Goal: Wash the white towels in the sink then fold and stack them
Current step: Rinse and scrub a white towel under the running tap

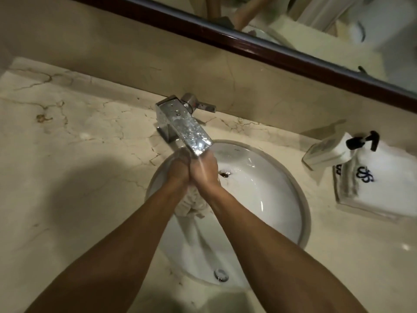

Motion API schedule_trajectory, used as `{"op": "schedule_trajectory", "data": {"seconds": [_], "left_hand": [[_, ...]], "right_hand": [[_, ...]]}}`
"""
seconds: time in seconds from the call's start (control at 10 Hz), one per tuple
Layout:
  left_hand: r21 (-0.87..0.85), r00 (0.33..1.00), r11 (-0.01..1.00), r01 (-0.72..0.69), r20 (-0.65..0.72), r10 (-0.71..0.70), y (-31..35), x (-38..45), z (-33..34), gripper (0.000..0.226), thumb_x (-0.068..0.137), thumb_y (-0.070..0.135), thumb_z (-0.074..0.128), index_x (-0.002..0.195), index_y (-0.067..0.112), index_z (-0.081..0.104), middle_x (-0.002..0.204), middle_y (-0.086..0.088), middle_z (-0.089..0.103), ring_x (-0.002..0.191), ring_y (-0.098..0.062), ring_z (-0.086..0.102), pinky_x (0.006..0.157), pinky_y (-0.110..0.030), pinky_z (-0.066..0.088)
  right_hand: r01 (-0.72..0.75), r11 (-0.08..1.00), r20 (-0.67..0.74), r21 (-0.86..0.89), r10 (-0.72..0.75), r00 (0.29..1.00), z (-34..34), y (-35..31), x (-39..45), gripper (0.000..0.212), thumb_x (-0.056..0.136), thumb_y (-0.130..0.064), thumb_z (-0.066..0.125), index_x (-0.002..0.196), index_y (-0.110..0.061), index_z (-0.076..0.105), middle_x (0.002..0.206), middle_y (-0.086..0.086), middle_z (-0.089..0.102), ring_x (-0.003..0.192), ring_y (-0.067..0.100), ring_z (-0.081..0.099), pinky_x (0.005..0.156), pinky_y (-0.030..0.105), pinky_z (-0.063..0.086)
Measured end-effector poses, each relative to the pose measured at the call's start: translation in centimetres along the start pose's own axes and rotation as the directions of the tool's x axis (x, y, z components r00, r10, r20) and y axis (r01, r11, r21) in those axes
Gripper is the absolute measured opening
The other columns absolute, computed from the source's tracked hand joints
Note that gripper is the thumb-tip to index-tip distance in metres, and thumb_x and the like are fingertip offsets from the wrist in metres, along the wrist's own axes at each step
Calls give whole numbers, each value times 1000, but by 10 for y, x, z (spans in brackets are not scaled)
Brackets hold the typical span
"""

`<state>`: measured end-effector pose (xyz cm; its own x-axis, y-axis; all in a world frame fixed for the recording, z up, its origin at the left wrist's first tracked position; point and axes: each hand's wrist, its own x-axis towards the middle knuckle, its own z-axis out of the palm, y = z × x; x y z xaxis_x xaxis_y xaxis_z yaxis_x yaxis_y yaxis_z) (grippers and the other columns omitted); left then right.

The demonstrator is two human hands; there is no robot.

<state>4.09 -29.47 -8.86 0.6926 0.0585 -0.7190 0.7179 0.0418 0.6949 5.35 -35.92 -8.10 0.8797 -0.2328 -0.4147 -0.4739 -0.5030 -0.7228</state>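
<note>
the marble counter [67, 143] spreads pale and brown-veined all around my fingers. the round white sink [270, 188] is set into it, and my fingers are over the basin's far side. the chrome faucet [182, 125] stands on the counter just beyond my fingers, its spout reaching over them. well off to the right of my fingers a folded white towel [379, 188] with blue embroidery lies on the counter, with a black-topped pump bottle [334, 150] at its far left edge.

Left hand [179, 170] and right hand [204, 170] pressed together, forearms converging, fingers curled.
</note>
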Motion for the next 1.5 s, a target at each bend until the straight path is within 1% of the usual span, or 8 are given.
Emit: {"op": "schedule_trajectory", "data": {"seconds": [0.4, 0.6, 0.7, 0.8, 1.0, 1.2, 1.3, 1.5], "left_hand": [[233, 952, 948, -219, -163, 260, -40, -12, -13, 26, 90, 8, 50, 106, 11, 71, 99, -8, 74, 95, -29, 68, 80, -31, 51], [561, 940, 809, -175, 340, -32, -59, -47, -37, 60, 87, 64, 53, 107, 11, 73, 104, -2, 75, 98, -26, 68, 75, -25, 45], [875, 868, 348, -336, 432, -247, -72, -51, -40, 62, 103, 56, 32, 121, 9, 68, 114, -6, 72, 107, -22, 62, 90, -23, 39], [878, 948, 401, -262, 312, -64, -82, -39, -38, 53, 105, 45, 38, 84, 14, 76, 73, 2, 71, 82, -18, 68, 74, -20, 44], [749, 991, 663, 5, -91, 95, -104, -12, -21, 65, 86, 36, 71, 139, 9, 44, 131, -16, 49, 118, -32, 56, 92, -32, 47], [964, 998, 265, -10, 25, -56, -112, -37, -11, 19, 85, 25, 67, 97, 14, 59, 104, -4, 66, 94, -23, 66, 68, -26, 47], [942, 996, 331, -51, 74, -56, -117, -35, -10, 17, 87, 26, 63, 97, 13, 62, 103, -6, 67, 93, -23, 66, 70, -27, 49], [450, 988, 892, -41, -113, 102, -98, -41, -34, 33, 103, 32, 44, 133, 19, 52, 127, -3, 63, 113, -29, 61, 97, -37, 49]], "right_hand": [[-273, 792, 115, 547, 252, 961, -44, 61, -33, 36, 104, -36, 49, 107, -4, 65, 90, 5, 67, 69, 6, 67, 61, 19, 54], [-243, 922, 434, -300, 359, 826, -78, 111, -64, 59, 105, -55, 29, 73, -16, 59, 82, 4, 61, 74, 17, 56, 82, 30, 41], [50, 799, 580, -599, 390, 716, -80, 125, -73, 41, 106, -37, 38, 87, -11, 64, 101, 13, 63, 103, 31, 61, 75, 28, 36], [158, 728, 529, -667, 313, 789, -72, 139, -67, 22, 99, -26, 51, 91, -11, 66, 102, 12, 63, 110, 33, 61, 73, 28, 40], [-250, 903, 254, -350, 349, 902, -48, 164, -47, 72, 87, -45, 74, 139, -9, 41, 136, 15, 52, 121, 32, 56, 93, 31, 44], [-176, 740, 267, -649, 438, 858, -25, 179, -64, 68, 82, -60, 68, 129, -16, 51, 128, 5, 62, 118, 27, 60, 92, 33, 46], [-63, 734, 317, -676, 367, 875, -33, 177, -61, 57, 85, -57, 66, 128, -20, 57, 127, 7, 62, 120, 31, 56, 95, 34, 44], [-361, 863, 225, 353, 296, 928, -80, 153, -55, 24, 90, -17, 73, 104, -4, 58, 104, 19, 69, 84, 26, 68, 64, 31, 53]]}}
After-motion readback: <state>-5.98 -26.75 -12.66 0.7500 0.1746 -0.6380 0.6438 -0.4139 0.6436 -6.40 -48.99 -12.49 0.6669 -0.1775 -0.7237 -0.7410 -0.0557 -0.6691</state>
